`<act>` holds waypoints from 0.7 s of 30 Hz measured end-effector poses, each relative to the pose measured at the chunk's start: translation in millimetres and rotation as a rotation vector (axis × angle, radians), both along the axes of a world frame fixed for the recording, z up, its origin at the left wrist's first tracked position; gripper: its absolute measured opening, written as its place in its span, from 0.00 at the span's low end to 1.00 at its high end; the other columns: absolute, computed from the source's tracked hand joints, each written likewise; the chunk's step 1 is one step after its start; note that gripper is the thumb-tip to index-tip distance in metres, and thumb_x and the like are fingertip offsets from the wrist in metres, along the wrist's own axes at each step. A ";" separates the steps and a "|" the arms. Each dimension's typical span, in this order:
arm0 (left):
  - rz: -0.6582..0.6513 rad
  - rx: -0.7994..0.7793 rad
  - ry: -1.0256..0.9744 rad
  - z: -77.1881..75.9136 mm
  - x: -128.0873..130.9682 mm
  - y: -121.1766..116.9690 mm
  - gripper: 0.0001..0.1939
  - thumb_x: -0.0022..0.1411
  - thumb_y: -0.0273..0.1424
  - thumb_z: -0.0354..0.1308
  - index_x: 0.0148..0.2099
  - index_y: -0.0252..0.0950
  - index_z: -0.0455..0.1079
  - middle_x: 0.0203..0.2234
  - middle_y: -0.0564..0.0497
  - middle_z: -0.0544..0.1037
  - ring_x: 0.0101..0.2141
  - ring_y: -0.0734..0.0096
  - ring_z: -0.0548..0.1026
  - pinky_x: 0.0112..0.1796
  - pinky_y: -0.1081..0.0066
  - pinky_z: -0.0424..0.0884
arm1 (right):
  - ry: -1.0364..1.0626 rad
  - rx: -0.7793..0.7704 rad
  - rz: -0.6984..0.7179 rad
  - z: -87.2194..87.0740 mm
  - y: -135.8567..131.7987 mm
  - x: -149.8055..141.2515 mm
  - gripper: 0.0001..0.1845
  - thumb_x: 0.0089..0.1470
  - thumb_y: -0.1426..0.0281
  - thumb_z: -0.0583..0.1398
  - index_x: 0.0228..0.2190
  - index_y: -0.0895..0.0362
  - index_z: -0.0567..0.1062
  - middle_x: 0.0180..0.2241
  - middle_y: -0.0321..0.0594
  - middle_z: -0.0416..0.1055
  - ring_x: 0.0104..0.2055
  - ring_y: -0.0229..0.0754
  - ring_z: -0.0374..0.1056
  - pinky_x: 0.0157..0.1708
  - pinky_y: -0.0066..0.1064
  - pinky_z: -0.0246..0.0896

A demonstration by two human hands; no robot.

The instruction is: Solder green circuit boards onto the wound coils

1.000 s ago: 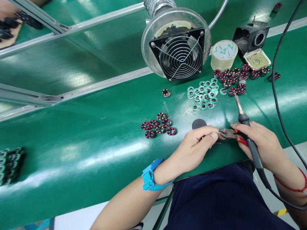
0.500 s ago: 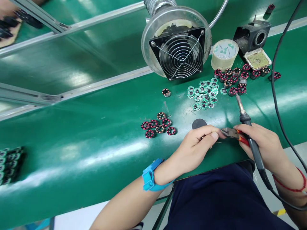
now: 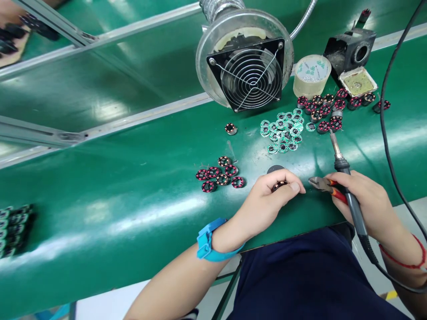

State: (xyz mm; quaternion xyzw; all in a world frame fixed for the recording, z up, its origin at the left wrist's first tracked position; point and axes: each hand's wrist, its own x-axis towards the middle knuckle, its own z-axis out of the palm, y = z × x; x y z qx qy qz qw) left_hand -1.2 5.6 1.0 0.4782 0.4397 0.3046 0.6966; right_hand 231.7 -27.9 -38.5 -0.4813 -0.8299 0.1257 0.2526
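My left hand point(image 3: 271, 195), with a blue strap at the wrist, is closed around a small motor stator point(image 3: 279, 185); the fingers hide most of it. A dark round disc point(image 3: 275, 169) lies on the bench just behind that hand. My right hand point(image 3: 370, 200) grips both wire cutters point(image 3: 328, 186) with red-orange handles and a soldering iron point(image 3: 352, 206). The cutters' jaws point left, a short gap from my left fingertips. The iron's tip points away from me, close to a cluster of stators point(image 3: 323, 126).
Small green circuit boards point(image 3: 283, 133) lie mid-bench. Several stators point(image 3: 222, 179) sit to their left. Behind are a fume extractor fan point(image 3: 253, 82), a tape roll point(image 3: 312, 78) and an iron stand point(image 3: 353, 51) with a sponge point(image 3: 358, 82). A black cable point(image 3: 383, 106) hangs at right.
My left hand has drawn slightly left, away from the cutters' jaws, and turned so that more of the stator shows. My right hand has hardly moved.
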 end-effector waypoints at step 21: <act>0.029 0.080 0.067 0.7 2.1 -2.1 0.07 0.62 0.30 0.54 0.31 0.34 0.68 0.23 0.56 0.63 0.26 0.77 0.60 0.31 0.72 0.58 | -0.068 0.047 0.051 0.0 2.5 -4.2 0.15 0.58 0.74 0.58 0.47 0.60 0.68 0.34 0.45 0.73 0.33 0.45 0.67 0.31 0.36 0.62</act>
